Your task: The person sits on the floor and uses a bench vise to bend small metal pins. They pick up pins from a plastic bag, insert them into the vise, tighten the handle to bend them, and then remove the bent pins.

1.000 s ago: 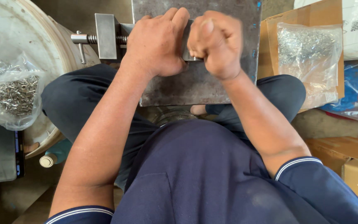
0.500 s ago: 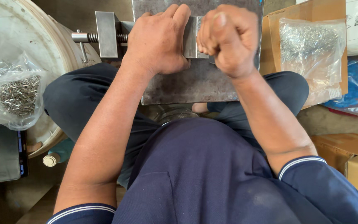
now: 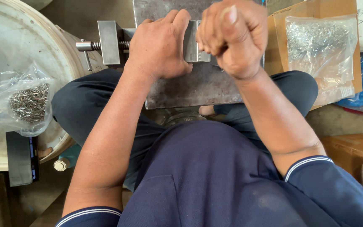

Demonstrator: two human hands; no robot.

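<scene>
A thick grey steel plate (image 3: 198, 86) lies across my knees. On its far part sits a small metal vise with a square end block (image 3: 108, 42) and a threaded screw with a handle (image 3: 85, 46). My left hand (image 3: 160, 46) lies flat over the vise, its fingers wrapped around the metal jaw block (image 3: 192, 42). My right hand (image 3: 234, 38) is clenched in a fist just right of that block, thumb up. Whatever the fist holds is hidden inside it.
A white round tub lid (image 3: 9, 50) at the left bears a clear bag of small metal parts (image 3: 26, 101). A dark phone (image 3: 22, 157) lies below it. A cardboard box (image 3: 316, 10) at the right holds another bag of metal parts (image 3: 320, 50). More boxes (image 3: 358, 147) stand at lower right.
My right fist has risen and moved a little right, away from the left hand. The left hand has stayed on the vise block.
</scene>
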